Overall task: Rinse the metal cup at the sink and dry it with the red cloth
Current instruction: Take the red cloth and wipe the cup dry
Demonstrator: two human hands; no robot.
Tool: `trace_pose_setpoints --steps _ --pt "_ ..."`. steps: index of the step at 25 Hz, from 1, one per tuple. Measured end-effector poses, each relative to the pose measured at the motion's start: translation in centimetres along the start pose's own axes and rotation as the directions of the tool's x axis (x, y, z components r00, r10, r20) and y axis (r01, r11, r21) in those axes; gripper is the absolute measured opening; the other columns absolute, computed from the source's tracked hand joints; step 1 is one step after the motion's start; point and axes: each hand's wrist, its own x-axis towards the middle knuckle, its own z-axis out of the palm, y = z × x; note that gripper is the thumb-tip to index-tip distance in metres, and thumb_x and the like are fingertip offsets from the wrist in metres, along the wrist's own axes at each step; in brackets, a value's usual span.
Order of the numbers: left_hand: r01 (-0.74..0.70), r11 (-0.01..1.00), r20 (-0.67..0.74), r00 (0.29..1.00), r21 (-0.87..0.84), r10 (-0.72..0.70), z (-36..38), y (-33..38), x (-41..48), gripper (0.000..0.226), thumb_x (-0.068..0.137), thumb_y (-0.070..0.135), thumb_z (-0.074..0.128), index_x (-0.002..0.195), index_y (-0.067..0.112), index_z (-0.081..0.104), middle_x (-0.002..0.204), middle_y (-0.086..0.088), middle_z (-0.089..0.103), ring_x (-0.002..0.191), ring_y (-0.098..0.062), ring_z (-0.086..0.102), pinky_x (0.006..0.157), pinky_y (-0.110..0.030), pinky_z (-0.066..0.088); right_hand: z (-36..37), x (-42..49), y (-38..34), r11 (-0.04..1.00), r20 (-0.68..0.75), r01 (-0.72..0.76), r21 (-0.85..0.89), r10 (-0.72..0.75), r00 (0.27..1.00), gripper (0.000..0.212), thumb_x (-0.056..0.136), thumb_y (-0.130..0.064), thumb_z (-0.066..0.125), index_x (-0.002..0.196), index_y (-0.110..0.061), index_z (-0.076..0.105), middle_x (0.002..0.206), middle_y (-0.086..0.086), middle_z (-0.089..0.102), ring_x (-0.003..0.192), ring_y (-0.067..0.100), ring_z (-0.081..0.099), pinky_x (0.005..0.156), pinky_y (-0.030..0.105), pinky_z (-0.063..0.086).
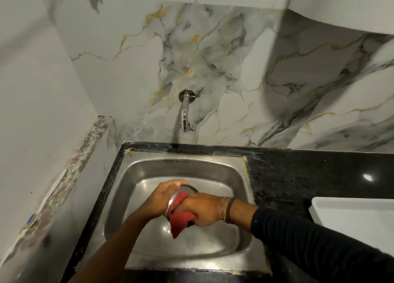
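Observation:
The metal cup is held on its side over the steel sink, its rim pointing away from me. My left hand wraps around the cup's body from the left. My right hand presses the red cloth against the cup's side, and a corner of the cloth hangs down below my fingers. Most of the cup is hidden by both hands and the cloth. The chrome tap juts from the marble wall above the sink, and no water shows coming from it.
A black granite counter surrounds the sink. A white tray sits on it at the right edge. A marble-edged ledge runs along the left wall.

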Motion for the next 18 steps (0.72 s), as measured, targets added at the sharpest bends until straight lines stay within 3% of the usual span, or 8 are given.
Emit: trace_pose_setpoints --steps 3,5,8,10,12,14,16,18 --pt "0.029 0.971 0.080 0.996 0.237 -0.049 0.2 -1.9 0.6 0.041 0.100 0.048 0.045 0.118 0.034 0.078 0.120 0.015 0.079 0.118 -0.005 0.070 0.107 -0.033 0.052 0.1 1.1 0.1 0.951 0.329 -0.054 -0.304 0.158 0.931 0.039 0.098 -0.008 0.070 0.136 -0.010 0.070 0.124 0.016 0.077 0.115 0.037 0.071 0.100 0.047 0.059" --pt "0.018 0.966 0.045 0.998 0.258 -0.031 0.7 -3.0 0.8 0.042 0.101 0.045 0.042 0.120 0.032 0.077 0.120 0.012 0.078 0.118 -0.006 0.069 0.109 -0.041 0.052 -0.2 1.8 -0.3 0.879 0.377 -0.058 -0.473 0.261 0.889 0.032 0.104 -0.015 0.065 0.135 -0.009 0.070 0.127 0.016 0.076 0.119 0.038 0.071 0.106 0.048 0.057" --pt "0.060 0.987 -0.170 0.985 0.148 -0.035 0.3 -3.2 1.4 0.048 0.101 0.039 0.038 0.124 0.018 0.075 0.123 -0.005 0.077 0.119 -0.022 0.069 0.110 -0.049 0.050 -1.9 2.3 -0.5 0.714 0.097 -0.127 -0.688 0.264 0.960 0.027 0.107 -0.017 0.055 0.124 -0.014 0.076 0.124 0.011 0.079 0.117 0.036 0.072 0.114 0.045 0.047" --pt "0.102 0.993 -0.301 0.950 0.064 -0.079 -0.7 -3.0 1.5 0.048 0.102 0.040 0.039 0.122 0.019 0.076 0.121 -0.007 0.078 0.117 -0.025 0.069 0.109 -0.050 0.050 -3.3 1.3 0.5 0.747 -0.230 -0.306 -0.590 0.207 0.951 0.032 0.101 -0.017 0.051 0.121 -0.021 0.076 0.122 0.005 0.080 0.117 0.032 0.073 0.114 0.043 0.046" --pt "0.102 0.995 -0.356 0.930 -0.002 -0.096 -0.9 -2.7 1.4 0.040 0.106 0.038 0.039 0.117 0.030 0.077 0.116 0.000 0.079 0.114 -0.021 0.071 0.105 -0.048 0.053 -3.7 0.2 1.2 0.889 -0.606 -0.398 -0.228 0.190 0.772 0.043 0.095 -0.018 0.051 0.131 -0.024 0.074 0.133 0.003 0.078 0.126 0.027 0.071 0.110 0.043 0.055" --pt "0.106 0.988 -0.392 0.909 -0.111 -0.142 -0.5 -1.9 1.6 0.039 0.109 0.036 0.040 0.105 0.047 0.077 0.104 0.014 0.081 0.103 -0.009 0.074 0.093 -0.041 0.059 -2.2 0.7 1.5 0.944 -0.730 -0.328 -0.016 0.213 0.649 0.048 0.096 -0.019 0.063 0.143 -0.023 0.069 0.145 0.004 0.072 0.138 0.026 0.066 0.116 0.045 0.055" --pt "0.107 0.966 -0.397 0.896 -0.237 -0.197 0.3 -1.1 2.1 0.042 0.111 0.033 0.040 0.098 0.049 0.076 0.093 0.020 0.081 0.090 -0.004 0.076 0.076 -0.032 0.063 0.1 2.5 1.3 0.960 -0.583 -0.277 -0.048 0.198 0.788 0.053 0.094 -0.016 0.074 0.146 -0.026 0.066 0.151 0.000 0.068 0.143 0.023 0.061 0.118 0.044 0.053" --pt "0.093 0.964 -0.394 0.900 -0.247 -0.188 0.5 -0.9 2.6 0.038 0.111 0.027 0.041 0.104 0.039 0.076 0.095 0.012 0.082 0.094 -0.005 0.075 0.084 -0.026 0.060 1.8 3.9 1.7 0.969 -0.376 -0.213 -0.129 0.151 0.914 0.049 0.094 -0.018 0.077 0.142 -0.026 0.067 0.152 -0.004 0.066 0.142 0.022 0.061 0.110 0.045 0.058"
